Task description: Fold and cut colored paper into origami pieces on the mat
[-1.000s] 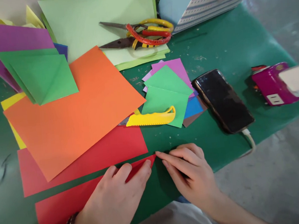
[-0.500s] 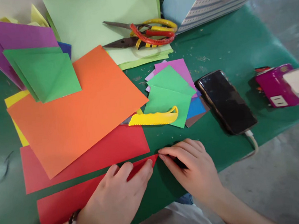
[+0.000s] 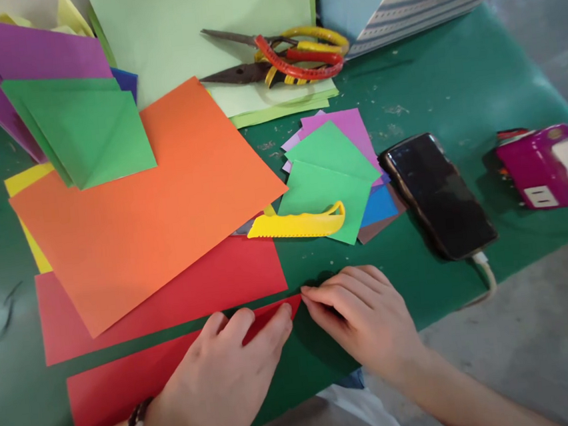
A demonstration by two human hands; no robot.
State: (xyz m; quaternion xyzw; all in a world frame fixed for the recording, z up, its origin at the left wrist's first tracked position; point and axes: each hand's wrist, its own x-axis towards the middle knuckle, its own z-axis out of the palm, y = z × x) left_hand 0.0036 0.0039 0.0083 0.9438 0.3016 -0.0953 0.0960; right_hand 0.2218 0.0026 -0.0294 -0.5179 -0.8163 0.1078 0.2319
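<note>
A strip of red paper (image 3: 124, 379) lies along the near side of the table, its right end narrowing to a folded point. Across it rests my left hand (image 3: 219, 373), fingers apart and bent, pressing it down; part of the strip is hidden beneath. At the pointed tip, my right hand (image 3: 361, 313) has thumb and index finger pinched together on the paper. Just beyond the strip is a second red sheet (image 3: 210, 280), partly covered by an orange sheet (image 3: 164, 218). A yellow utility knife (image 3: 298, 225) lies by the orange sheet's edge.
Green folded paper (image 3: 90, 138) and purple sheets (image 3: 42, 55) stand at the left. Crossed pliers and scissors (image 3: 294, 58) lie on pale green sheets (image 3: 195, 20). Small coloured papers (image 3: 329, 162), a plugged-in phone (image 3: 440, 194) and a purple power adapter (image 3: 535, 165) are to the right.
The view has shifted slightly, so the things at the back and right sit a little differently in the frame. Both hands keep nearly the same pose on the red strip.
</note>
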